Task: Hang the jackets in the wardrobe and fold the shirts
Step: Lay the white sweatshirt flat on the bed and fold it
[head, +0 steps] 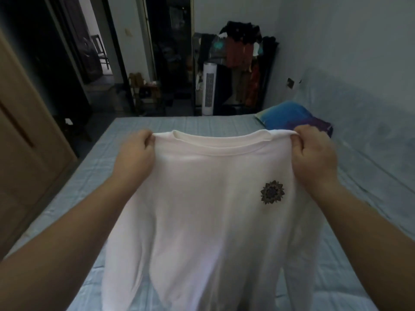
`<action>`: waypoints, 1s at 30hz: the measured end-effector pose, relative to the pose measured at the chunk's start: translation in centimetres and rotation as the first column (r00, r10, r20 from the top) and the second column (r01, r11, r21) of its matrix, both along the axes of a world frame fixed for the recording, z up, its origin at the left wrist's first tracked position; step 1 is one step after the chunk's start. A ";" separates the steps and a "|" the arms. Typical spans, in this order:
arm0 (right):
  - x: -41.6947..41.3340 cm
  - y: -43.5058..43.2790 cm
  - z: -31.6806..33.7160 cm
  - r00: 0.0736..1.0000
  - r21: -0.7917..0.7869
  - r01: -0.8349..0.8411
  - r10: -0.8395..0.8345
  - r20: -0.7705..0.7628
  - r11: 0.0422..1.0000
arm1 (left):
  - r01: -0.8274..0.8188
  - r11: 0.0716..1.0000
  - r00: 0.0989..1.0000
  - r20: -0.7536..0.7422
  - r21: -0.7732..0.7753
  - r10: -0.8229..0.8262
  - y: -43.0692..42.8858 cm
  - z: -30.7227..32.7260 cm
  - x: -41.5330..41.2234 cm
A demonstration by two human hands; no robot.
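Note:
A white shirt (pixel 202 209) with a small dark flower print on its chest hangs in front of me, held up over the bed (pixel 94 176). My left hand (pixel 134 156) grips its left shoulder by the collar. My right hand (pixel 314 153) grips the other shoulder. The collar is stretched level between my hands and the body of the shirt drops toward the bottom of the view. Its hem is out of sight.
The bed has a pale blue sheet, with a blue pillow (pixel 292 117) at the far right. A wooden wardrobe door (pixel 27 142) stands at the left. Beyond the bed are a white tower fan (pixel 208 88), a dark rack of hanging clothes (pixel 244 63) and an open doorway (pixel 94 41).

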State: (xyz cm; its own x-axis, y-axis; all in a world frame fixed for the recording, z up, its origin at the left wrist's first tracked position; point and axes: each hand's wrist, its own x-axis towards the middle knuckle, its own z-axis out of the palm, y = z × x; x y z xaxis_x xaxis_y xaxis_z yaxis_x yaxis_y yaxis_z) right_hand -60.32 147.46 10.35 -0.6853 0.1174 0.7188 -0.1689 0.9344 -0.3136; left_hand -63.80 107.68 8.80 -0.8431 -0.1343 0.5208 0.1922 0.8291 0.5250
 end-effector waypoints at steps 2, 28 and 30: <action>-2.7 1.2 -2.9 0.997 0.020 0.036 -0.037 0.065 0.999 | 0.010 1.000 1.000 0.012 -0.029 -0.010 1.3 -2.5 -2.2; -43.5 5.6 -55.1 0.792 0.243 0.033 -0.174 0.586 0.969 | -0.072 0.915 0.883 0.401 -0.396 0.243 9.0 -53.8 -39.9; -44.7 5.5 -57.8 0.795 0.241 0.014 -0.157 0.586 0.970 | -0.050 0.911 0.872 0.427 -0.409 0.239 8.7 -57.1 -40.9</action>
